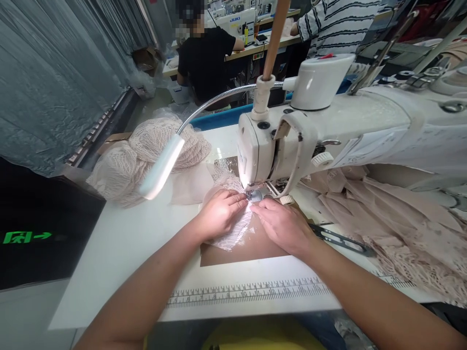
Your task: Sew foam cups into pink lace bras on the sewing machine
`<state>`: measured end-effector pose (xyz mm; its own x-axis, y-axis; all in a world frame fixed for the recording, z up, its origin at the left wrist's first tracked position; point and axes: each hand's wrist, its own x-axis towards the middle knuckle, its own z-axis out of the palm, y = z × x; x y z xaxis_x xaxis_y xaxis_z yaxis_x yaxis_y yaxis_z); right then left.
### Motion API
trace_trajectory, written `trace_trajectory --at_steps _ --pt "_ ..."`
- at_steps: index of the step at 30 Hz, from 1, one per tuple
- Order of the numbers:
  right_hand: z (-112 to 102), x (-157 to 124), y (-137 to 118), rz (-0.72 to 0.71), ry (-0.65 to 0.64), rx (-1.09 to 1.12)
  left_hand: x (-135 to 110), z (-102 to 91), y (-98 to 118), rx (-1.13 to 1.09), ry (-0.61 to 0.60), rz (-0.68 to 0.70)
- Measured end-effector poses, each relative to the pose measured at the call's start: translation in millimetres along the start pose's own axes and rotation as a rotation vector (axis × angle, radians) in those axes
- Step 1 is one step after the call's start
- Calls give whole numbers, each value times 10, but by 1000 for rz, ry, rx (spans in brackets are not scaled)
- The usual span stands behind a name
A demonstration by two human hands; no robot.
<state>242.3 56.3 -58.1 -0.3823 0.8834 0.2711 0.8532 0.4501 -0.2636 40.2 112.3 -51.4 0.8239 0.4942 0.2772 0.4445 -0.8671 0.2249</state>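
A white sewing machine (328,131) stands on the white table (127,243). Under its presser foot (255,194) lies a small piece of pale lace fabric (233,236). My left hand (221,214) presses flat on the lace, its fingers together and pointing at the foot. My right hand (282,223) rests on the other side, fingertips pinching the lace edge just beside the needle area. Both hands nearly touch each other in front of the foot.
A heap of beige lace pieces (146,155) sits at the back left under a gooseneck lamp (160,167). More pink lace (401,233) is piled at the right. Scissors (343,240) lie by my right wrist. A printed ruler (248,291) runs along the table front. Two people sit at machines behind.
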Motion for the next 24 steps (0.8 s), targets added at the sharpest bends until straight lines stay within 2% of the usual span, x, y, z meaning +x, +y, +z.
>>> trace_trajectory --at_steps 10,16,24 --pt "10 47 9 -15 -12 -67 -29 -42 -24 34 -9 -39" --pt "21 -5 49 -29 49 69 -86 -109 36 -24 -33 -33" --pt "-20 -30 29 -123 63 105 -94 -90 107 -116 -32 -179"
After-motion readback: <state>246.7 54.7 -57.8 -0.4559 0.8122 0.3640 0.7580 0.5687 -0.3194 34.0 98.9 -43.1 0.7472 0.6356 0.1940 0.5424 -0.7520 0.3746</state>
